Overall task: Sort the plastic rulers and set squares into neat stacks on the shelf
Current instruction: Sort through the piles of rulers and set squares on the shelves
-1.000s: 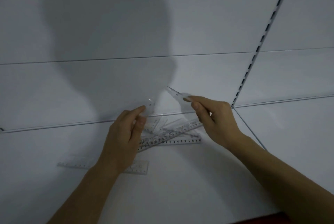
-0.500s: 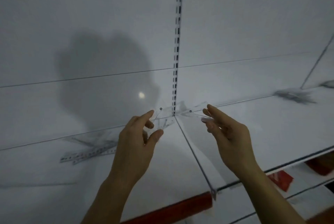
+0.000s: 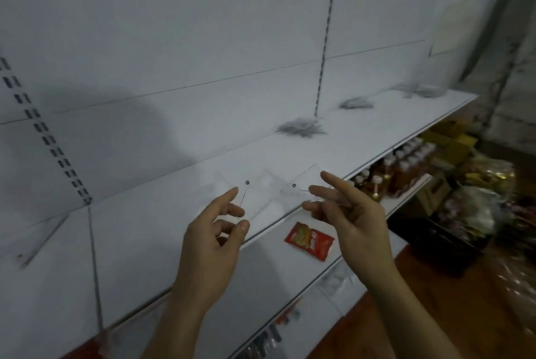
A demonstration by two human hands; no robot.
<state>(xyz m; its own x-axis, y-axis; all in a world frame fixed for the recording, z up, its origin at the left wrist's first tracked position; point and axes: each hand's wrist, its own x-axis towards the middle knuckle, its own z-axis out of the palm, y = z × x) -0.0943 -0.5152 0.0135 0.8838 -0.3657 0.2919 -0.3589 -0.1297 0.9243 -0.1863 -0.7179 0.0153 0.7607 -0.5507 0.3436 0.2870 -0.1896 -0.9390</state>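
The view has swung right along the white metal shelf (image 3: 377,138), leaving the loose ruler pile behind and bringing three grey heaps (image 3: 301,126) into sight. The left hand (image 3: 214,237) and right hand (image 3: 348,213) each still pinch a clear plastic set square (image 3: 301,184), held over the shelf's front edge, probably bound for one of those heaps.

— Dim, greyish light is covering the long white metal shelf (image 3: 377,138); a broad soft shadow is lying on the white back panel (image 3: 121,132) at left.

— Blur is smearing the right edge, where the amber bottles with pale caps (image 3: 406,164) are losing detail, and straight lines are bending outward.
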